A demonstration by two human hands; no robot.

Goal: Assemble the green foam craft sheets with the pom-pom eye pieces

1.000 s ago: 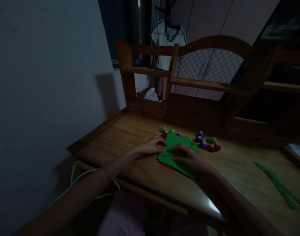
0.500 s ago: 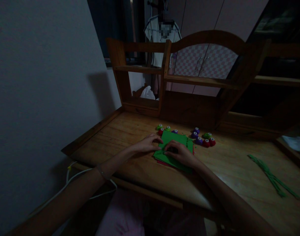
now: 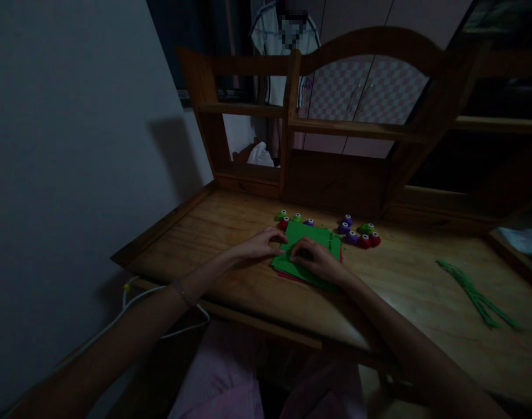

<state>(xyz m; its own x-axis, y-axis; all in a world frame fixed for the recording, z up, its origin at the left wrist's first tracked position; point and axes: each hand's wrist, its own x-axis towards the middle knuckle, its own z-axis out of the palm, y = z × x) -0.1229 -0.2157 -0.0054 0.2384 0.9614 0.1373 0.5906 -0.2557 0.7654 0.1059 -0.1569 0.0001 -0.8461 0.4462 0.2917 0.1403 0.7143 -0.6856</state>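
Note:
A stack of green sheets point(image 3: 311, 230) with a red layer beneath lies on the wooden desk in front of me. Dark marks run down the right part of the top sheet. At the stack's left edge is my left hand point(image 3: 262, 244), its thumb and fingers apart with nothing between them. My right hand point(image 3: 317, 260) rests on the green surface, thumb and fingertips pinched together. Whatever they may hold is too small and dark to tell.
Behind the stack sit several small purple point(image 3: 352, 237), red point(image 3: 364, 241) and green point(image 3: 367, 228) pieces with eye-like tops. Green strands point(image 3: 470, 291) lie at the right. A wooden shelf unit point(image 3: 335, 180) rises at the back; a white cable point(image 3: 143, 294) hangs at the left edge.
The whole view has shifted, so the desk items appear slightly higher. Both hands keep nearly the same places at the green stack, with the right fingertips slightly moved.

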